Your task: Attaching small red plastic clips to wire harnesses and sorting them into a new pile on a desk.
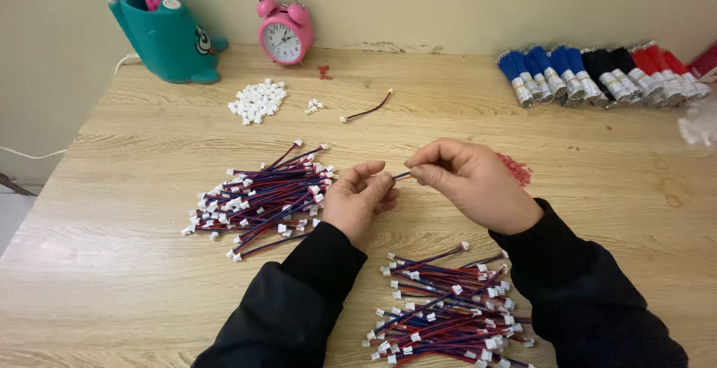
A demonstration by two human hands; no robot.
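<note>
The left hand [360, 198] and the right hand [469, 183] pinched between their fingertips one thin red-and-blue wire piece [401, 176], only a short part of it showing between the fingers. Left of the left fingers lay a loose pile of similar thin wires with small white plastic plugs [258, 200] on the pale wooden table [134, 189]. A second such pile [448, 312] lay below both wrists, between the black sleeves.

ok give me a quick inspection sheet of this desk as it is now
surface: wooden table, light grain.
job's things: short wire pinched between left hand and right hand; wire pile at left; second pile near the sleeves.
clutter: white connectors, lone wire, red bits, pink clock, teal holder, wire bundles.
grippers: both hands pinching.
cables: white cord at wall.
surroundings: pale wall.
</note>
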